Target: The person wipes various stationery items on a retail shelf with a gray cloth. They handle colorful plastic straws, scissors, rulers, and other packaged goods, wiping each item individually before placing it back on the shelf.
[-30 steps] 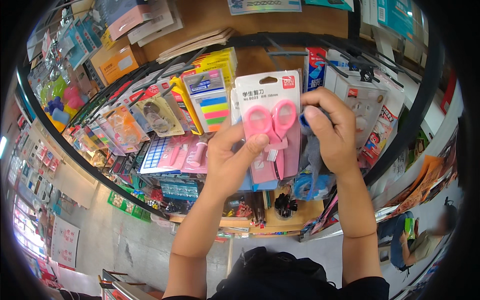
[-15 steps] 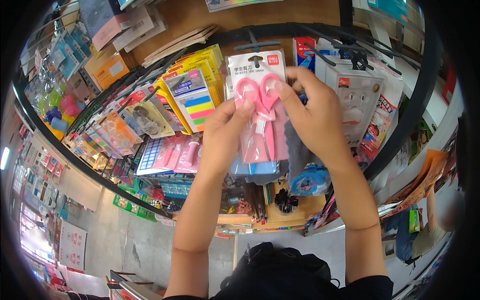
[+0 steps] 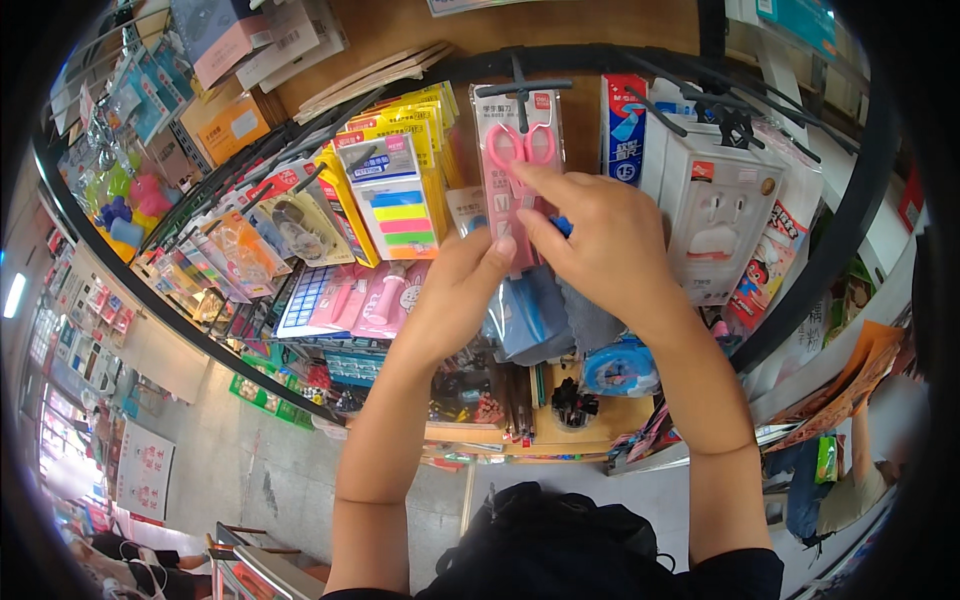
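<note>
A pair of pink scissors (image 3: 522, 147) in a clear-fronted packet hangs upright at the hook with the dark T-shaped bar. My left hand (image 3: 455, 290) is closed at the packet's lower left edge, its thumb pressed on the front and its other fingers mostly hidden behind. My right hand (image 3: 605, 245) is at the packet's right side, index finger stretched across the front just under the handles and thumb apart, lower down. Below and partly behind hangs a clear packet with something blue (image 3: 525, 315) inside. A grey cloth (image 3: 590, 312) hangs beside it.
Left of my hands hang yellow packs and a card of coloured sticky index tabs (image 3: 400, 215). On the right are a boxed pair of white earphones (image 3: 712, 230) and a blue tape-like roll (image 3: 620, 372). Dark hooks jut out from the rack's black bar (image 3: 440, 70).
The pink scissors packet has moved up and away from me to the hook. My right hand has shifted from the handles to lower down its side. More of the blue packet shows below.
</note>
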### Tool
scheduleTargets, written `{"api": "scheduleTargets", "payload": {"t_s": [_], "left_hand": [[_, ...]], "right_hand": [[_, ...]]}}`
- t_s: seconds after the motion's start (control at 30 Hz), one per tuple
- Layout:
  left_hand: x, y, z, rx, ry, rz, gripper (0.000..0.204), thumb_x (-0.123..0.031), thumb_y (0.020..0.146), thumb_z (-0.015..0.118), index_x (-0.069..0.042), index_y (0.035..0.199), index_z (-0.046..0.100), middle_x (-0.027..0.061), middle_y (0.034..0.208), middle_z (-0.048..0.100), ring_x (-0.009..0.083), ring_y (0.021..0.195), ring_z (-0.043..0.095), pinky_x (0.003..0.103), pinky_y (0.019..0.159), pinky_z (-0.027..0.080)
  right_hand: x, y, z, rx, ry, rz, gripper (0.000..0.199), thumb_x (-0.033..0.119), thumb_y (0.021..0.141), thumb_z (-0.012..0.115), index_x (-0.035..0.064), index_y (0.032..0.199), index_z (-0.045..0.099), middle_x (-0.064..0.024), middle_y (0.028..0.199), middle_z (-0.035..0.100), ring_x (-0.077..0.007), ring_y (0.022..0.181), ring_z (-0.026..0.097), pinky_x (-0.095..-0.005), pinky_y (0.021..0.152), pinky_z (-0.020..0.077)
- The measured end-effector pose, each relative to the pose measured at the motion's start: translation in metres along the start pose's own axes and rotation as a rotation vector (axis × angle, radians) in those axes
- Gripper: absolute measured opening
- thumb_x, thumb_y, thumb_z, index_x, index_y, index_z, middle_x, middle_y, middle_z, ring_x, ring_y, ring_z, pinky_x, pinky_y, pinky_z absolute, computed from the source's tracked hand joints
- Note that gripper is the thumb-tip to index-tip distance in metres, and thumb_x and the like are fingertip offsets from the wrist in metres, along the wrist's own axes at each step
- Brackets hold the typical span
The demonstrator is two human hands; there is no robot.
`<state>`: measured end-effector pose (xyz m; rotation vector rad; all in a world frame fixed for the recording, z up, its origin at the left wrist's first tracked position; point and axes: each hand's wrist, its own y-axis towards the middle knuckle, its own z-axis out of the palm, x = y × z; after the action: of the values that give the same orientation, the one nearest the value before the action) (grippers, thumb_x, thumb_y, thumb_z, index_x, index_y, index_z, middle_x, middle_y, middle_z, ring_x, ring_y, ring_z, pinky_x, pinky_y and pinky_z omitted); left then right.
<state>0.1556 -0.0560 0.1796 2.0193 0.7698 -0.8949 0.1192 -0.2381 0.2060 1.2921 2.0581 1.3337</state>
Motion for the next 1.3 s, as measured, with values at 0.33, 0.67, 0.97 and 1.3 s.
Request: {"api": "scheduleTargets", "payload": {"t_s": [0.33, 0.67, 0.97, 1.3], "left_hand": [[-0.012, -0.040, -0.008, -0.016, 0.097, 0.027, 0.016, -0.005, 0.089, 0.061, 0.001, 0.102, 0.069, 0.0136, 0.097, 0.064, 0.0217, 0.091, 0.060, 0.032, 0.083, 0.046], [-0.023, -0.042, -0.015, -0.080, -0.078, 0.251, 0.019, 0.002, 0.083, 0.066, -0.003, 0.101, 0.066, 0.0068, 0.095, 0.062, 0.0168, 0.089, 0.056, 0.027, 0.082, 0.043], [-0.027, -0.018, 0.003, -0.456, -0.388, 0.586, 0.061, 0.002, 0.086, 0.066, 0.000, 0.136, 0.032, 0.0156, 0.120, 0.053, 0.0199, 0.109, 0.054, 0.031, 0.093, 0.045], [-0.035, -0.001, 0.025, -0.365, -0.307, 0.494, 0.096, 0.012, 0.082, 0.057, -0.001, 0.154, -0.004, 0.0216, 0.148, 0.031, 0.0270, 0.132, 0.040, 0.037, 0.110, 0.032]], "right_hand": [[-0.015, 0.009, 0.014, 0.046, -0.006, 0.130, 0.047, 0.023, 0.083, 0.068, 0.0207, 0.130, 0.061, -0.0134, 0.080, 0.066, -0.0312, 0.072, 0.064, -0.0405, 0.064, 0.0505], [-0.036, 0.016, 0.007, 0.128, 0.533, 0.347, 0.032, 0.025, 0.093, 0.063, 0.0055, 0.118, 0.066, -0.0035, 0.076, 0.064, -0.0102, 0.067, 0.057, -0.0249, 0.063, 0.0446], [-0.007, -0.008, -0.018, 0.089, 0.914, 0.310, 0.030, 0.028, 0.095, 0.063, -0.0009, 0.091, 0.066, 0.0003, 0.074, 0.060, -0.0050, 0.073, 0.050, -0.0231, 0.063, 0.0411], [0.011, -0.011, -0.021, -0.032, 0.424, 0.214, 0.025, 0.027, 0.089, 0.065, 0.0026, 0.087, 0.057, -0.0154, 0.069, 0.062, -0.0328, 0.061, 0.063, -0.0371, 0.052, 0.0457]]}}
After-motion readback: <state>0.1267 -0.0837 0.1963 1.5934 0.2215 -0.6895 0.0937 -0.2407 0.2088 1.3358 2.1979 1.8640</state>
